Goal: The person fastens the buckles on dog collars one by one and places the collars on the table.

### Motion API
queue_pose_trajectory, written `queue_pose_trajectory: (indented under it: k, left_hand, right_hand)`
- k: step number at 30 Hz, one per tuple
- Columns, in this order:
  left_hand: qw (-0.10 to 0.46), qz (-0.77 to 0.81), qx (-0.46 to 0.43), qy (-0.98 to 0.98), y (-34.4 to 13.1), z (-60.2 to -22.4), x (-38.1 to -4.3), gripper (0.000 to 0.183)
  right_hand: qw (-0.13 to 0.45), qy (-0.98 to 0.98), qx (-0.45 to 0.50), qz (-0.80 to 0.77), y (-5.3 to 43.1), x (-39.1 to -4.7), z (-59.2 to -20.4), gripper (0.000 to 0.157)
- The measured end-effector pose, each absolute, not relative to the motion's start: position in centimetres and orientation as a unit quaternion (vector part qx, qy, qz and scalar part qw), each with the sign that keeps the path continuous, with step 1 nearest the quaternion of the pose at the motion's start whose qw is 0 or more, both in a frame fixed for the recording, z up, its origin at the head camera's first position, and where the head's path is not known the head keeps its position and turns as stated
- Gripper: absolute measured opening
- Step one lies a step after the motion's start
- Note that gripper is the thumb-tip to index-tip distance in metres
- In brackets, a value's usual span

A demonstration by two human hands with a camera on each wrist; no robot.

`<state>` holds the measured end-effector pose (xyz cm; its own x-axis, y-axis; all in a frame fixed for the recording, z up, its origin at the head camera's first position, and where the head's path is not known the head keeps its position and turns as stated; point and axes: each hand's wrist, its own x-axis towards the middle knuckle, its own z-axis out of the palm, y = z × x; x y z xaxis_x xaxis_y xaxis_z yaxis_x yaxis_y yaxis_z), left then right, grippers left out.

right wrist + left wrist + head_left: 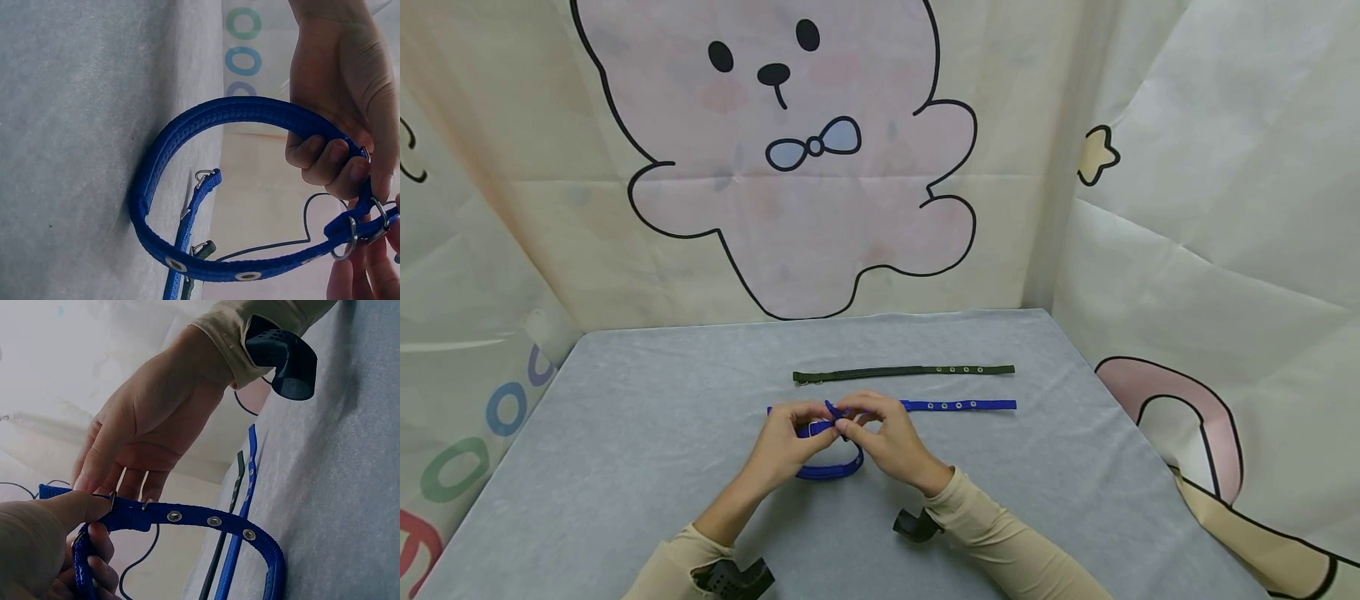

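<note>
A blue collar [831, 472] with metal eyelets is bent into a loop between both hands. My left hand [782, 437] grips it near the buckle, its fingers curled round the band in the right wrist view. Thumb and fingers of my right hand [887, 442] pinch the collar's end beside the buckle [112, 501]. In the left wrist view the strap passes through the buckle, with its tip [53, 491] sticking out past my left thumb. A D-ring [353, 239] hangs close by. The padded part of the loop [231, 112] curves down below the hands.
A second blue collar [962, 406] lies straight on the grey cloth-covered table [625, 433], just behind the hands. Parallel to it and farther back is a dark green collar [902, 372]. Printed cloth walls [1000, 250] stand at the back and both sides.
</note>
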<state>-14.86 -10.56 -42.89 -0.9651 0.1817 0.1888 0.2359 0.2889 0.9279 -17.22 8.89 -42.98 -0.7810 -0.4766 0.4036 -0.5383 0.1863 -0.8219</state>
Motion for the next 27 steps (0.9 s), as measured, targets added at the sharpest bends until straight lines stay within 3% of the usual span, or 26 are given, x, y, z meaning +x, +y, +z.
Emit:
queue_pose_trajectory:
  k: [27]
  left_hand:
    - [0.016,-0.585,-0.117,-0.802,-10.59,-43.09,-14.89,0.016]
  right_hand:
    - [0.034,-0.781,0.289,0.553,8.69,-17.10,-42.86,0.024]
